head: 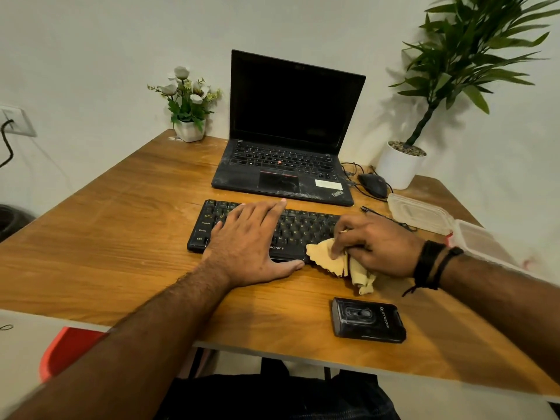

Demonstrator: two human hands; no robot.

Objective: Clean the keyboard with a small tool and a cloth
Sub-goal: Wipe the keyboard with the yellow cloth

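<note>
Head view: keyboard (291,230) lies left-right; flat left hand (247,241) presses it, right hand (375,245) seemingly bunches cloth (333,257).

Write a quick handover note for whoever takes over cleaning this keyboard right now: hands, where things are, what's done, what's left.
Left hand: open, lying flat on the left half of the keyboard, steadying it.
Right hand: grips the yellow cloth at the keyboard's right front corner.
The keyboard sits on the wooden table in front of the laptop.
A thin dark tool lies on the table just right of the keyboard, untouched.
Done: cannot tell how much is already wiped.
Left: probably wipe the rest, including under the left hand.
</note>
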